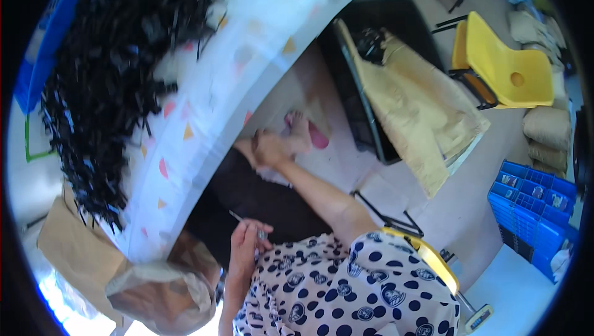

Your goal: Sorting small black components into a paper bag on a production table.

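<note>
My left hand (246,240) is closed near my lap. It grips a thin, pointed metal tool (235,216), and a shiny part of it shows beside the fingers; its exact kind is hard to make out. My right hand (267,149) reaches down past the black trousers (260,203), its fingers curled against the bare lower leg. Whether anything is in those fingers is hidden. A foot in a pink slipper (318,137) rests on the floor just beyond. On the table, a large heap of small black strips (117,57) lies on a white cover with coloured triangles (198,132).
Brown paper bags (86,237) stand at the lower left. To the right, a large black crate (396,14) has brown paper (421,101) spilling over its side. A yellow chair (504,67), blue crates (532,206) and rolled sacks (547,129) line the far right.
</note>
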A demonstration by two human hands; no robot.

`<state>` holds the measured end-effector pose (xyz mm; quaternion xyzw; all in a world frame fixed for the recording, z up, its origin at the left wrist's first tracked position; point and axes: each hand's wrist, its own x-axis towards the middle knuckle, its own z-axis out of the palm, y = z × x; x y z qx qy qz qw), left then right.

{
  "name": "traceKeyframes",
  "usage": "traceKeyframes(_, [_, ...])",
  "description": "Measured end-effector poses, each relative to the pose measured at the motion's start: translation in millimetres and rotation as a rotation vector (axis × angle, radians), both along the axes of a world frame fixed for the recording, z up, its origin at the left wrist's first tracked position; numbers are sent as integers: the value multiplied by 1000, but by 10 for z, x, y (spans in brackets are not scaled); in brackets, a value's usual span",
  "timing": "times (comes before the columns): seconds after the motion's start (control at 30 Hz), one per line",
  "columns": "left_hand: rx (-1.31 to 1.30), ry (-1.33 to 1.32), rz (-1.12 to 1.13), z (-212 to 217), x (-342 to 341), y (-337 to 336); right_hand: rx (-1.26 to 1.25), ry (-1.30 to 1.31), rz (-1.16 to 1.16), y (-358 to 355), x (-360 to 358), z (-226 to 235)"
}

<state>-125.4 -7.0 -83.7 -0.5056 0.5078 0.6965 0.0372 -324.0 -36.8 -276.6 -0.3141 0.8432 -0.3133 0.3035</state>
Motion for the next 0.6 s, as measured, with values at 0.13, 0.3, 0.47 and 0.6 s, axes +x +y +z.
traceKeyframes(0.13, [38,23,-24,-62,-112,11,-229,-117,-100,97,18,-313])
traceKeyframes(0.3, [65,90,-34,-128,-71,44,38,-56,-104,214,-195,-472])
traceKeyframes(0.47, [59,79,8,-132,-50,22,-74,-202,-62,65,-36,-300])
traceKeyframes(0.6, [61,125,61,-60,26,35,-145,-206,-131,96,-113,-212])
